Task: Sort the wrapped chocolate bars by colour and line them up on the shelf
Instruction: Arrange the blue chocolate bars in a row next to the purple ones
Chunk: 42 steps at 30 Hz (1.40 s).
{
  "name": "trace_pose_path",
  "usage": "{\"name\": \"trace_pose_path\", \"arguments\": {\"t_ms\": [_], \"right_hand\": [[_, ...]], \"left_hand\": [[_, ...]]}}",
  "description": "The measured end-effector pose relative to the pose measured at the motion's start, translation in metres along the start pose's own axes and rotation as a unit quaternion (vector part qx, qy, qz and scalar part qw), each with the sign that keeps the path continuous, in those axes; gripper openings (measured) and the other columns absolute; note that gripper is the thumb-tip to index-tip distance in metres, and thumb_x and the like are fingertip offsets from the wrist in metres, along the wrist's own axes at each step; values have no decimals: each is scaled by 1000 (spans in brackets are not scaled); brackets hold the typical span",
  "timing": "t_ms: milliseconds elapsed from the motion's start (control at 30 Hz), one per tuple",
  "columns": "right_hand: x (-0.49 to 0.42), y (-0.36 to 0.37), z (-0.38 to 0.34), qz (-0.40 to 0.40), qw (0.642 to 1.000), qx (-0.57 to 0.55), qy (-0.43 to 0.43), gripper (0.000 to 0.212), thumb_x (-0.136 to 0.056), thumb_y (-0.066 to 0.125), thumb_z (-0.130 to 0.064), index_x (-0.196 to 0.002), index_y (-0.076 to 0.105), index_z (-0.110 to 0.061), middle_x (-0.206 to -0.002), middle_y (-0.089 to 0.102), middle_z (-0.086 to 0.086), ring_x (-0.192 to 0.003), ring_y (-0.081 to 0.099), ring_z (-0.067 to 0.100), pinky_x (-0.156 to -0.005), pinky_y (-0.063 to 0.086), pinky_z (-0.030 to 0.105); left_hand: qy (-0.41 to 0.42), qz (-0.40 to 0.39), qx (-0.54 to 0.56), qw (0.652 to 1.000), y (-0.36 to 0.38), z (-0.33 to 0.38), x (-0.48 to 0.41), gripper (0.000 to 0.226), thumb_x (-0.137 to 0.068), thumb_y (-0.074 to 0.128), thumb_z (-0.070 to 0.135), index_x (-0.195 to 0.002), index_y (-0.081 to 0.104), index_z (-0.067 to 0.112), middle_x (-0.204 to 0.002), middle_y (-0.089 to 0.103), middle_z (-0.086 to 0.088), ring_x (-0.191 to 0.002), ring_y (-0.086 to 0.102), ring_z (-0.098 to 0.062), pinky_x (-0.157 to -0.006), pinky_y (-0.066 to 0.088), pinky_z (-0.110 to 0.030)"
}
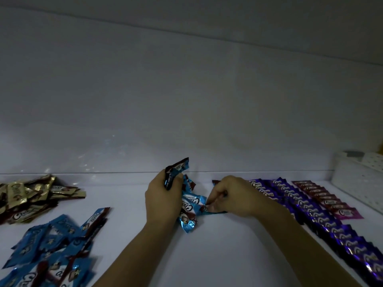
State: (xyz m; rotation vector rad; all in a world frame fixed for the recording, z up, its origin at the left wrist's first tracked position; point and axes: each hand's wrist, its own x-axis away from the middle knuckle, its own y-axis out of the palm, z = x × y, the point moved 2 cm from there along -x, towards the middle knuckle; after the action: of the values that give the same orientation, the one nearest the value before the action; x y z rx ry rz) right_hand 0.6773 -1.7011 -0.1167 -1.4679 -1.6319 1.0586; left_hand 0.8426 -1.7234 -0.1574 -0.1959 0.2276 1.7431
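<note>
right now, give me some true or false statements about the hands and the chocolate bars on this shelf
1. The left hand grips a bunch of blue bars. True.
2. The purple bars lie in a loose heap. False: they overlap in rows along the right side.
3. The gold bars sit in a pile at the far left. True.
4. The right hand lies flat and holds nothing. False: its fingers pinch a single blue bar beside the bunch.
5. The pink bars lie left of the purple ones. False: they are to the right, next to the white basket.
</note>
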Motion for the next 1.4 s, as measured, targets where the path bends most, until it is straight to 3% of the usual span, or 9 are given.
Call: {"name": "trace_pose_path", "arguments": {"t_ms": [167, 233, 567, 767, 867, 1000, 1100, 1267, 1400], "right_hand": [[5, -24, 20, 85, 991, 94, 51, 9, -77, 76, -24, -84, 74, -29, -79, 58, -17, -92, 58, 10, -94, 39, 31], [8, -27, 28, 100, 984, 129, 66, 8, -79, 74, -25, -86, 73, -30, -93, 64, -12, -101, 57, 15, -100, 35, 33], [2, -19, 33, 163, 971, 165, 62, 10, -85, 67, -22, -92, 72, -28, -106, 67, -5, -106, 54, 19, -92, 32, 32], [2, -14, 35, 175, 967, 178, 54, 12, -88, 64, -22, -97, 71, -25, -107, 67, -2, -102, 56, 18, -91, 38, 31], [1, -20, 25, 230, 973, -27, 27, 9, -89, 62, -24, -94, 70, -24, -98, 70, -1, -91, 63, 14, -89, 49, 35], [2, -16, -1, 119, 941, -309, -73, 26, -85, 68, -24, -110, 65, -29, -91, 70, -5, -85, 66, 3, -88, 51, 25], [5, -13, -8, 73, 934, -334, -101, 16, -84, 69, -12, -98, 71, -21, -79, 71, -11, -73, 64, -3, -70, 48, 11], [4, -20, -2, 141, 923, -355, -37, 9, -82, 72, -15, -79, 75, -23, -77, 73, -2, -73, 66, 12, -72, 54, 25], [5, -25, -1, 175, 889, -422, 0, 8, -85, 68, -18, -84, 75, -23, -59, 67, -5, -51, 57, 6, -52, 48, 17]], "left_hand": [[17, -7, -25, 1000, 1, -1, 1, 13, -94, 57, 21, -97, 68, 28, -76, 70, 8, -63, 66, -6, -52, 48, -16], [14, -9, -26, 1000, 1, -1, 1, 13, -94, 57, 21, -98, 68, 27, -78, 70, 7, -65, 67, -7, -56, 52, -19], [13, -22, -20, 999, 2, 3, 4, 13, -93, 57, 21, -92, 67, 30, -81, 73, 1, -73, 70, -21, -73, 58, -46], [19, -42, -23, 999, 1, 3, 4, 12, -94, 58, 20, -98, 68, 25, -81, 72, 3, -68, 69, -11, -59, 54, -25], [31, -120, -36, 992, 4, 6, 5, 16, -92, 60, 16, -88, 68, 29, -75, 73, 4, -68, 69, -11, -64, 54, -29], [40, -183, -43, 981, 3, 9, 6, 16, -91, 61, 15, -89, 70, 28, -78, 73, 2, -71, 70, -14, -67, 55, -28], [45, -193, -45, 979, 2, 10, 7, 18, -92, 60, 13, -86, 70, 27, -75, 73, 4, -66, 68, -10, -61, 51, -20], [41, -179, -79, 980, 4, 8, 7, 11, -92, 61, 22, -87, 70, 24, -77, 73, 1, -68, 69, -16, -66, 55, -34], [44, -162, -93, 981, 5, 7, 7, 11, -91, 61, 23, -84, 69, 24, -73, 72, 6, -61, 66, -6, -56, 48, -18]]}}
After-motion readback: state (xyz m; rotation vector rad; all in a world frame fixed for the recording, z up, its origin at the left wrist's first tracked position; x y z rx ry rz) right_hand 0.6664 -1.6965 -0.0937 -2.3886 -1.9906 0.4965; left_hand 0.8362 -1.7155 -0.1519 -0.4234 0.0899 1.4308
